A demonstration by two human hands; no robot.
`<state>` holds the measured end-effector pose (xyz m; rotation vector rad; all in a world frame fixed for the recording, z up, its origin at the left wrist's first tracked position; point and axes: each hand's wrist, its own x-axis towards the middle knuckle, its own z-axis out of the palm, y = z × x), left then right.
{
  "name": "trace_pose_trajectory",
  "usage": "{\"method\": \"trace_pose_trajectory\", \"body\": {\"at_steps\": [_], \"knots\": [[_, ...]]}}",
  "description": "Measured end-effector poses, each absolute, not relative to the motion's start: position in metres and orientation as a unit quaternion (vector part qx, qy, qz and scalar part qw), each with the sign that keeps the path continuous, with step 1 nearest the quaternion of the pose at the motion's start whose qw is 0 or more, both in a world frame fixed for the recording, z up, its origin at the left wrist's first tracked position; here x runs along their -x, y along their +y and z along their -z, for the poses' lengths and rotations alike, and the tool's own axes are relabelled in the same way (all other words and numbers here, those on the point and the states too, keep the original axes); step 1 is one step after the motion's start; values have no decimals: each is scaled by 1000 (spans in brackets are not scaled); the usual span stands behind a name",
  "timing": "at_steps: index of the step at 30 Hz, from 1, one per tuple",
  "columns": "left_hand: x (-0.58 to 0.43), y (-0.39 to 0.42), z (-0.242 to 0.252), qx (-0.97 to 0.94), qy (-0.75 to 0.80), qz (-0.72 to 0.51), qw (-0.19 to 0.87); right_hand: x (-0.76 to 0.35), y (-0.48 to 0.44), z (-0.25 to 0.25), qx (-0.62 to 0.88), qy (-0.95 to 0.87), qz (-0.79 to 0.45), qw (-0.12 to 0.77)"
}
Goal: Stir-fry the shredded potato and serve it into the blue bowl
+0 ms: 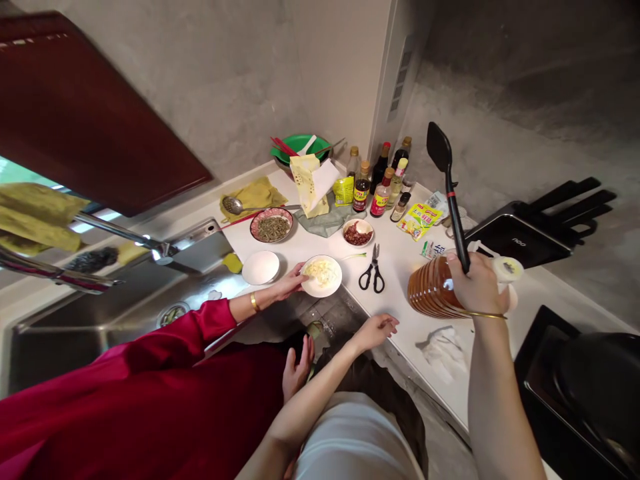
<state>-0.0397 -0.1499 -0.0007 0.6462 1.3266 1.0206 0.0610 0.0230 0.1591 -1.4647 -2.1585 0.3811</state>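
Note:
My right hand [475, 287] grips the handle of a black spatula [456, 220], its blade pointing up. Behind that hand a large ribbed plastic jug [430, 285] of amber liquid lies or stands on the counter. At the counter's front edge hovers my left hand [376, 331], fingers loosely bent and holding nothing. A co-worker in a red sleeve [165, 340] holds out a white bowl [324, 288] of pale chopped bits, apart from my left hand. Black-handled scissors [373, 272] lie on the counter beyond my left hand.
Several sauce bottles [381, 193] stand at the back corner. Left of them are a plate of dark shreds [272, 225], a small bowl of red pieces [358, 232] and a white bowl [261, 267] by the sink [60, 347]. A knife block [517, 230] and black stove [540, 393] are right.

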Motion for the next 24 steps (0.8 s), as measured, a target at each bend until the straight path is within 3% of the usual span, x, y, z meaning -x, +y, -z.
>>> {"method": "trace_pose_trajectory", "body": {"at_steps": [6,11,19,24], "knots": [[83,-193,-14,-219,646,-417,601,-78,-9,-173,493,-797,-99,333],[141,-228,-9,-150,716,-416,540,-94,-22,-185,480,-801,-103,343],[115,-180,-6,-271,627,-429,591,-56,16,-190,572,-775,-185,195],[73,-144,16,-239,575,-429,654,-61,31,-202,584,-755,-227,196]]}}
